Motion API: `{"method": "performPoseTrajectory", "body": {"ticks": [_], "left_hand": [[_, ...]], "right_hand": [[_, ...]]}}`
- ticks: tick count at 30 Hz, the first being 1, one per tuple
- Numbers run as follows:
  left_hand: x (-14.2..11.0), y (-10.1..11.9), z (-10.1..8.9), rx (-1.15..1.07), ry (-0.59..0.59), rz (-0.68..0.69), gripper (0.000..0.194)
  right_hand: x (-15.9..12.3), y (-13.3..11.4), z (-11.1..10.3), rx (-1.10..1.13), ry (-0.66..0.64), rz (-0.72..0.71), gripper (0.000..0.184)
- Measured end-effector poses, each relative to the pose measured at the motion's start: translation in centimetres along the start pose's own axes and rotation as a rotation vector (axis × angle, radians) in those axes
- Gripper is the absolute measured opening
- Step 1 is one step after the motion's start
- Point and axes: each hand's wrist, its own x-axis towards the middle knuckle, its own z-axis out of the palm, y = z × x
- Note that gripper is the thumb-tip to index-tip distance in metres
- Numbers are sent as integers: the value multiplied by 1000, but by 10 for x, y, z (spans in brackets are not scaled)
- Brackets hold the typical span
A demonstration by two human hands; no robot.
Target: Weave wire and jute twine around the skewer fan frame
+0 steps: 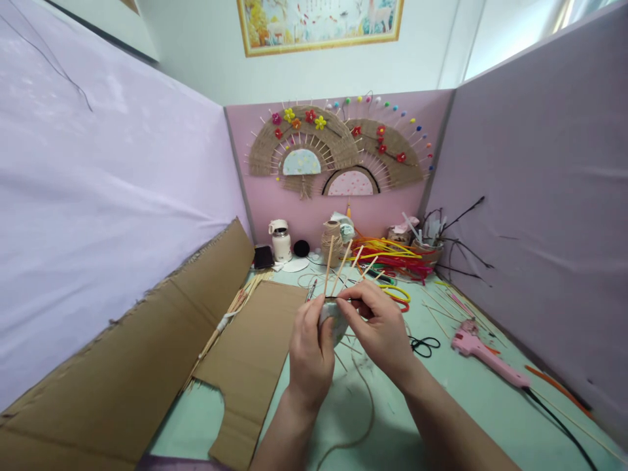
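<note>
My left hand (313,340) is closed around a small pale patterned piece (331,322), its thumb lying across the front. Several thin wooden sticks (342,267) fan out upward from that piece. At its upper edge my right hand (377,322) pinches a thin black cord (338,298) between thumb and forefinger. The lower right part of the piece is partly covered by my fingers. Loose black cord (424,347) lies coiled on the table just right of my right hand.
Cut cardboard (262,330) lies at left, beside a taller cardboard strip (161,333). A pink glue gun (490,360) rests at right. At the back stand twine (332,239), a white bottle (281,243) and colourful pipe cleaners (387,252). Two decorated fans (338,140) hang on the pink panel.
</note>
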Motion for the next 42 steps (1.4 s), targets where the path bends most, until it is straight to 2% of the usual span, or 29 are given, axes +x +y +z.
{"method": "performPoseTrajectory", "body": {"ticks": [8,14,18,25,37,42], "left_hand": [[-2,0,1,28,-16,-26,47],[-5,-1,3,21,14,-35,47],[-7,-3,4,-1,33,-33,53],[0,1,1,-25,8,39,49],[1,3,0,-18,-16,27,43],[1,3,0,-19,-25,15,46]], "right_hand": [[-1,-2,1,-1,10,6,7],[-3,2,2,39,24,5,7],[-5,4,2,47,42,35,10],[-7,6,1,50,66,83,8],[-8,8,1,59,97,119,11],[-7,9,0,110,97,175,10]]}}
